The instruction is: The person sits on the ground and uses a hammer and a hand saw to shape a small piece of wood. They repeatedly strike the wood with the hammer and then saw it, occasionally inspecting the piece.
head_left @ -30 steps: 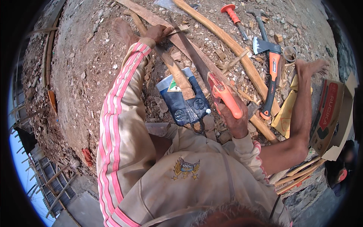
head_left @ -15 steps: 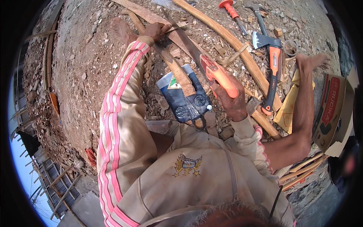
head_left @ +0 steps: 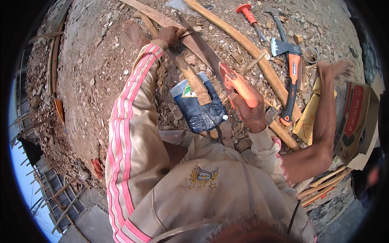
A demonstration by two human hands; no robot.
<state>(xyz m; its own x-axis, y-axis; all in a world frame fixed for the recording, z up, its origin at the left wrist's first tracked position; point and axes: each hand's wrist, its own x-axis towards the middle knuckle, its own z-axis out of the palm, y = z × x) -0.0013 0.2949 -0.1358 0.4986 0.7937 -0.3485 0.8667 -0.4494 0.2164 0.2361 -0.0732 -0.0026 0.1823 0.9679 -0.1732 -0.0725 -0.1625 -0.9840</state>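
My right hand (head_left: 252, 113) grips the orange handle of a handsaw (head_left: 237, 83). Its blade (head_left: 198, 44) runs up and left across a long wooden slat (head_left: 184, 67). My left hand (head_left: 172, 34), at the end of a beige sleeve with pink stripes, presses down on the far end of that slat where the blade crosses it. The slat's near end rests on a dark blue bag (head_left: 200, 109) lying on the dirt in front of me. My bare feet show at the top left (head_left: 135, 34) and far right (head_left: 338, 67).
An axe (head_left: 289, 75) with an orange-and-black handle lies to the right, beside a long curved pole (head_left: 243, 44). A red-handled chisel (head_left: 250, 16) and a hammer (head_left: 275, 18) lie further off. A cardboard box (head_left: 358, 117) stands at the right edge. Wood chips litter the ground.
The saw has travelled up and away from me along the slat, my right hand following it. My left hand stays pressed on the far end.
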